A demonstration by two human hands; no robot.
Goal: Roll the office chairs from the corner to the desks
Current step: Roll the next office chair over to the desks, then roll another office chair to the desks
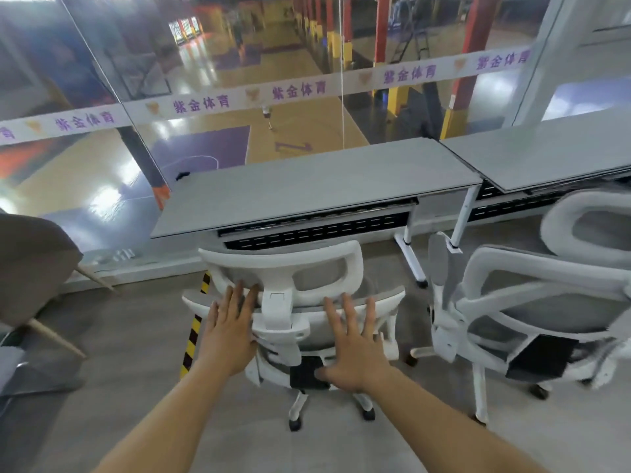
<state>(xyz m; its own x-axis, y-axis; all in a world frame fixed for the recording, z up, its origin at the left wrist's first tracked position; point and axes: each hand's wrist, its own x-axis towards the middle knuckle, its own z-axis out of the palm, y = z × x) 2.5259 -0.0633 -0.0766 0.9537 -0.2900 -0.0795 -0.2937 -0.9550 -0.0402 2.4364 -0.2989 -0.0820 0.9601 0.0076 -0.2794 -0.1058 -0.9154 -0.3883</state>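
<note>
Chair point(300, 302): white plastic frame, grey mesh back and headrest, white star base on dark casters. It stood facing the grey desk point(307, 196), headrest just below the desk edge. Left hand point(230, 331) and right hand point(355, 346) lay flat at the top of the backrest, fingers straight and spread, gripping nothing; actual contact could not be confirmed. Second chair point(532, 312), same make, stood to the right, turned sideways near the next desk point(546, 155). Blurred at its right edge.
</note>
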